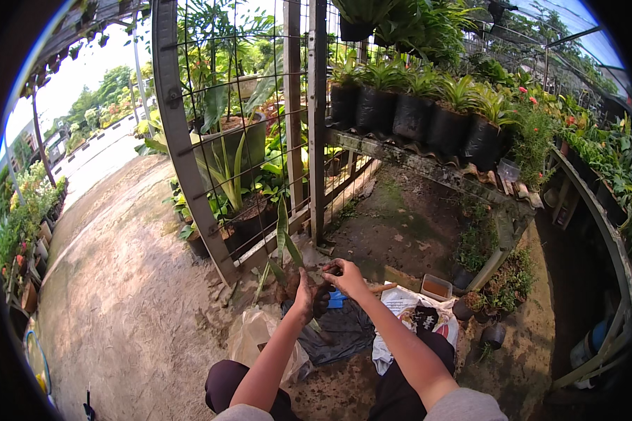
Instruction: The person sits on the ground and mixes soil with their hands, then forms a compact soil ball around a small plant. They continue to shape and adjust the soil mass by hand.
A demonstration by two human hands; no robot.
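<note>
My left hand (306, 300) holds a snake plant (283, 243) by its soil-covered base; its long leaves lean up and away from me. Close to its right, my right hand (342, 276) has thumb and fingertips bent together over something dark, too small to tell. Below the hands lies a black plastic sheet or bag (337, 339), with a blue item (337, 299) on it. A clear plastic bag (250, 334) is at its left. To the right, a white printed sack (392, 310) holds dark material, with a wooden handle (383, 287) near its top edge.
A plastic tub of brown liquid (436, 288) stands beyond the sack. A small black pot (493, 336) lies at the right. A metal mesh gate (189, 158) rises ahead on the left. A bench (416, 163) bears several bagged plants. Concrete ground (121, 294) extends left.
</note>
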